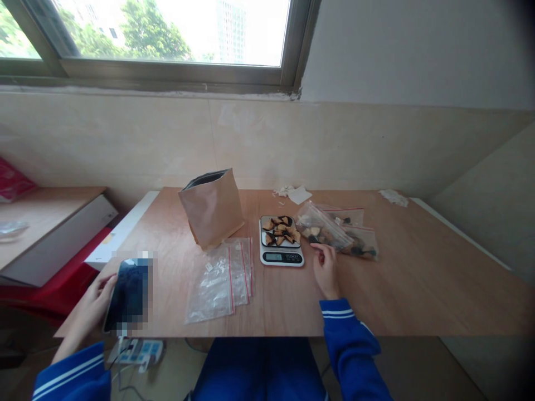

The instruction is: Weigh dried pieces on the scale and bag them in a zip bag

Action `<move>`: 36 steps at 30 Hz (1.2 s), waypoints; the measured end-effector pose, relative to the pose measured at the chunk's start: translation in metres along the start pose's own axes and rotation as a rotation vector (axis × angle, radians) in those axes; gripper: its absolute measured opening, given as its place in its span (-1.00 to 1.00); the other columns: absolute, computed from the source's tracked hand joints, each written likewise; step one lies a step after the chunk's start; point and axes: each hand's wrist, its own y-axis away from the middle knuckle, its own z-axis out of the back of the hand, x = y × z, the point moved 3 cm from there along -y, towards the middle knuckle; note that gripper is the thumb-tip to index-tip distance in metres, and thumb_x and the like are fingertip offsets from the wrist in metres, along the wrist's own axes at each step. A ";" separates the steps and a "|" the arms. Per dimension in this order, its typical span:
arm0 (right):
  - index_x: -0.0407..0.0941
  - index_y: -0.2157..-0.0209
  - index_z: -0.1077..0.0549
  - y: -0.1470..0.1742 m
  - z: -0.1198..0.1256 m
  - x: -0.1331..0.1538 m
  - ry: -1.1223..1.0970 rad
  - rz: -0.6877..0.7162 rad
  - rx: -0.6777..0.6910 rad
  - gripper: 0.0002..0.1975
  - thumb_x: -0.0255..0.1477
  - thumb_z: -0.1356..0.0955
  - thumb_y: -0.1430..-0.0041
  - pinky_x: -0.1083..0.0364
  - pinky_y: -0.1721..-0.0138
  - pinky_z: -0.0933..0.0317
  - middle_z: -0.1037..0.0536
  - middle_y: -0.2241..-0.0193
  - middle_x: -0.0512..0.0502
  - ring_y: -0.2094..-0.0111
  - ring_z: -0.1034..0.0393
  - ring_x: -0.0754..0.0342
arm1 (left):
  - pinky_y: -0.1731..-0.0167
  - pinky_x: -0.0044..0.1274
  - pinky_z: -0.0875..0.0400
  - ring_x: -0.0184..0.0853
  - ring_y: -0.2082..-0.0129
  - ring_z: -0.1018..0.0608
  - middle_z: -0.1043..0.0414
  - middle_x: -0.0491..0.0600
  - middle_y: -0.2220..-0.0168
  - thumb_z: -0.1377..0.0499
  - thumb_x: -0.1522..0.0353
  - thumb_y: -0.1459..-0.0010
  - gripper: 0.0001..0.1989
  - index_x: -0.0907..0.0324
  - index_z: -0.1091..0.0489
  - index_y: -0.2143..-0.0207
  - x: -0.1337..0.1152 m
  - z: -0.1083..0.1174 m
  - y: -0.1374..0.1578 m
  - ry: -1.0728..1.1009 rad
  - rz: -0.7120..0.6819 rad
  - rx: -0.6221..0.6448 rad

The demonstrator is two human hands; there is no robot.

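Head view shows a dark phone (127, 295) at the lower left of the frame, tilted at the near left corner of the tabletop (426, 273) and partly blurred by a mosaic. The left hand (95, 296) closes on its left edge, and a white cable (119, 365) runs down from its lower end. Well apart from it, right of the frame's centre, the right hand (326, 267) lies palm inward with its fingers partly curled; its fingertips are at the near edge of the filled zip bags (334, 234), and whether they pinch anything cannot be told. Those clear bags overlap in a pile and contain pale and dark pieces.

Just left of that hand, near the centre, stands a white kitchen scale (297, 258), its platform covered with dark-edged tan slices (281, 229); the display is too small to read. Left of the scale, flat clear bags (215, 284) with red seal lines lie fanned out. Behind them a brown paper bag (215, 209) stands upright and leaning, its mouth open.

Crumpled tissue (285, 191) and a white paper piece (300, 195) lie at the far edge. Below the phone, at lower left, is a power strip (146, 351). A window (179, 33) fills the upper left.
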 end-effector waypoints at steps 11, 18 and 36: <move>-0.12 0.20 -0.47 0.002 0.000 -0.006 0.008 -0.005 0.026 -0.74 -0.48 -0.20 -0.16 -0.10 0.15 -0.29 -0.44 0.23 -0.21 0.19 -0.34 -0.09 | 0.35 -0.41 -0.47 -0.15 0.25 -0.54 -0.43 0.02 0.29 -0.19 0.06 0.14 -0.42 0.21 -0.33 0.10 0.000 -0.004 0.004 0.182 0.047 0.029; -0.14 0.22 -0.48 0.002 -0.001 -0.006 0.016 -0.027 0.018 -0.75 -0.45 -0.20 -0.17 -0.05 0.27 -0.27 -0.44 0.28 -0.20 0.28 -0.33 -0.06 | 0.40 -0.47 -0.44 -0.22 0.32 -0.52 -0.40 -0.01 0.34 -0.24 0.09 0.18 -0.37 0.23 -0.32 0.06 0.001 -0.003 0.007 0.204 0.041 0.061; -0.10 -0.02 -0.40 -0.058 -0.036 0.029 -0.002 0.143 0.135 -0.66 -0.37 -0.18 -0.28 -0.16 -0.09 -0.19 -0.40 0.07 -0.24 -0.02 -0.26 -0.11 | 0.44 -0.42 -0.47 -0.07 0.37 -0.59 -0.51 0.04 0.47 -0.33 0.11 0.24 -0.52 0.24 -0.41 0.31 -0.065 0.000 0.030 -0.029 0.058 0.080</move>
